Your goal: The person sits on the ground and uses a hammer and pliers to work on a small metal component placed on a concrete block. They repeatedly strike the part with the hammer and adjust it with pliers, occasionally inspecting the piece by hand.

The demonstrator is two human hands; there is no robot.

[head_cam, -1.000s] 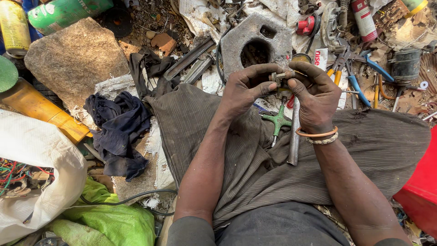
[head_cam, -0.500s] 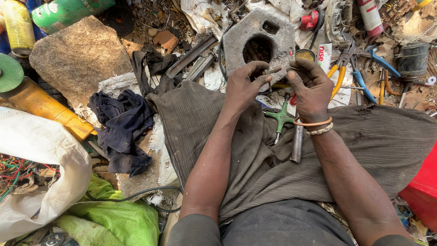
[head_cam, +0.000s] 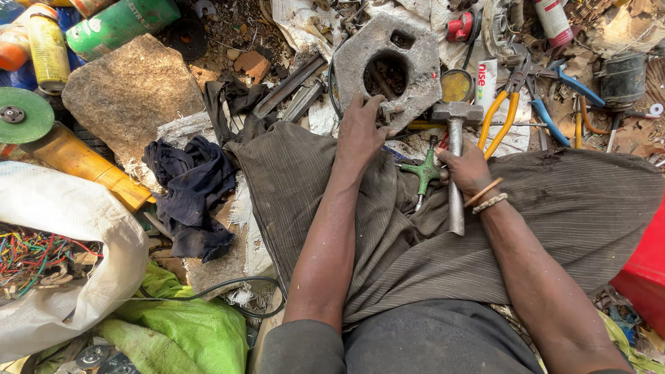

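My left hand (head_cam: 361,130) reaches forward and rests on the near edge of a heavy grey metal block (head_cam: 415,52) with a round hole, pinching a small metal piece (head_cam: 389,111) against it. My right hand (head_cam: 467,168) is closed around the steel handle of a hammer (head_cam: 455,138), whose head lies just right of the block. A green cross-shaped tool (head_cam: 422,171) lies on my lap between both hands. I sit with grey striped cloth (head_cam: 589,201) over my legs.
Yellow-handled pliers (head_cam: 500,114) and blue-handled pliers (head_cam: 564,83) lie beyond the hammer. A big stone (head_cam: 131,93), spray cans (head_cam: 48,41), a green grinding disc (head_cam: 24,114), dark rags (head_cam: 194,187) and a white sack of coloured wires (head_cam: 41,256) fill the left. A red container (head_cam: 644,270) sits right.
Both hands were together working a small part above my lap. Now the left hand has moved onto the metal block and the right hand has gripped the hammer.
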